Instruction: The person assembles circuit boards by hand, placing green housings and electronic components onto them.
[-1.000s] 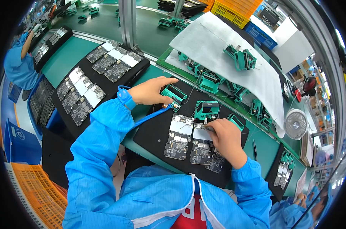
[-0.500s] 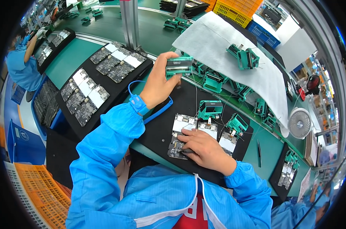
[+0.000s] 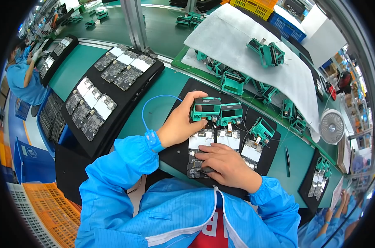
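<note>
My left hand [image 3: 180, 123], with a blue wrist strap [image 3: 153, 140], grips a green-framed module [image 3: 206, 115] with a black inset. The module is at the far end of a circuit board [image 3: 199, 142] with a white panel. My right hand [image 3: 229, 166] rests its fingers on this board; a dark object [image 3: 207, 170] shows by its thumb, mostly hidden. Close on the right lie a second board [image 3: 229, 140] with a green module [image 3: 230, 110] at its far end, and a third board [image 3: 252, 153] with a tilted green module [image 3: 262, 130].
A black mat [image 3: 173, 159] lies under the boards. Tweezers [image 3: 287, 161] rest to its right. Beyond, several green modules sit by a white sheet [image 3: 237, 33]. More boards fill black trays [image 3: 127, 89] at left. A small fan [image 3: 332, 126] stands right. A co-worker [image 3: 25, 80] is far left.
My left hand has brought the green module down and toward me, from above the mat to the board's far end. My right hand has stayed on the board.
</note>
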`<state>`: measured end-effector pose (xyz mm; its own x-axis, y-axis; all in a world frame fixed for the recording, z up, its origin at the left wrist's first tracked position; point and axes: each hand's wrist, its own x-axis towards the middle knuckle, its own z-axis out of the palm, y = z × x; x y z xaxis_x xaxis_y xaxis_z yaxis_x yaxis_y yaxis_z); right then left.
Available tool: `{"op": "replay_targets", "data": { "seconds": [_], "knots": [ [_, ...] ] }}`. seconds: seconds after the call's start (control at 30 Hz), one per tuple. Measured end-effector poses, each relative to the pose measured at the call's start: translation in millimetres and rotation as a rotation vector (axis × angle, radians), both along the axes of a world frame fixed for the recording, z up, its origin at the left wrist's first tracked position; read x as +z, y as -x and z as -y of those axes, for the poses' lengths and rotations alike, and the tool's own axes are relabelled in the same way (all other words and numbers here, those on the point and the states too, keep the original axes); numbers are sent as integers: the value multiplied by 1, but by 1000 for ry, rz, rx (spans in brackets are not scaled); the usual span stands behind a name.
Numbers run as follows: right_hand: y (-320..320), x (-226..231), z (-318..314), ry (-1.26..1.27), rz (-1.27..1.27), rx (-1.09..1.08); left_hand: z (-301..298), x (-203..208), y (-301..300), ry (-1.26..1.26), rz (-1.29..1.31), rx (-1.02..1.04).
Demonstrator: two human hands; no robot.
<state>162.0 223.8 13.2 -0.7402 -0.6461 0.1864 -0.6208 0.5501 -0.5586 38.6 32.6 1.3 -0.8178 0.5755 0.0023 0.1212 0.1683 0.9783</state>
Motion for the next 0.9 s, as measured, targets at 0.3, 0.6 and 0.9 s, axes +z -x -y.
{"op": "replay_targets", "data": {
  "seconds": [0.3, 0.6, 0.9],
  "knots": [
    [-2, -6, 4, 0, -13, -56, -1, -18, -11, -40, -260, 47],
    [-2, -5, 5, 28, -22, -62, 2, -9, -13, -20, -213, 25],
    [-3, -5, 6, 39, -45, -76, 0, -14, -16, -27, -218, 88]
  ]
}}
